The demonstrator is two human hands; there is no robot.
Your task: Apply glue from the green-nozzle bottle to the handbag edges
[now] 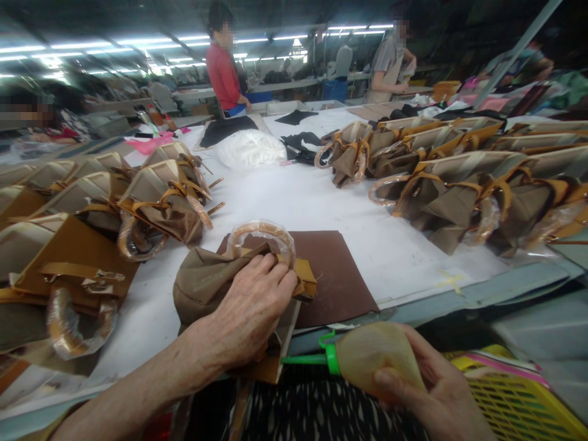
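A brown fabric handbag [197, 285] with tan trim and a plastic-wrapped handle [264, 229] lies at the table's front edge. My left hand [261, 300] is closed on its upper part, fingers curled over the cloth. In my right hand [427, 386] is a translucent squeeze bottle [376, 355] with a green nozzle [305, 360]. The nozzle points left, its tip at the edge of the bag's tan lower panel [264, 370]; I cannot tell whether it touches. Beneath the bag lies a dark brown sheet [342, 269].
Rows of similar handbags stand on the left [82, 245] and right [459, 190] of the white table [307, 202]. A white plastic bundle [250, 149] sits farther back. A yellow basket [509, 392] is at my right. Co-workers [225, 73] stand beyond the table.
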